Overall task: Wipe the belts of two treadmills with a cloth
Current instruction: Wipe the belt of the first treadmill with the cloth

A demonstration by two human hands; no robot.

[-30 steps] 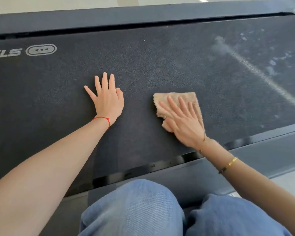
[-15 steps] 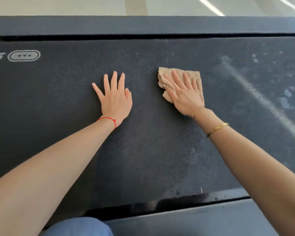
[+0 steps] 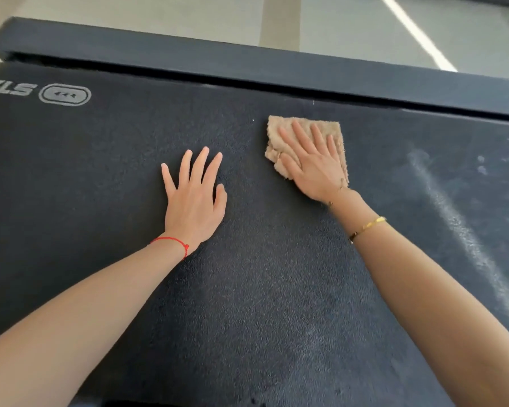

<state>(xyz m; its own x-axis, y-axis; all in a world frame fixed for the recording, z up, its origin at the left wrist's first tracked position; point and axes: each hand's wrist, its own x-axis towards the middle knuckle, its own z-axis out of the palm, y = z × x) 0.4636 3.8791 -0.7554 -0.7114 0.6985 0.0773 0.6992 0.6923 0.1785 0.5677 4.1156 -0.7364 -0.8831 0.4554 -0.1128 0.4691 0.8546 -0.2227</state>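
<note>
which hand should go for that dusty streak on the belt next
Right. The right hand already presses the cloth flat, and the dusty streak lies on its side. The left hand rests bare on the belt, farther away.

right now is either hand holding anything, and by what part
Neither hand grips anything. The right hand presses flat on the middle of the cloth, fingers straight. The left hand rests flat on the bare belt.

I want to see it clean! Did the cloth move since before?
Yes. The cloth slid away from the person, up the belt toward the far rail, under the right hand.
</note>
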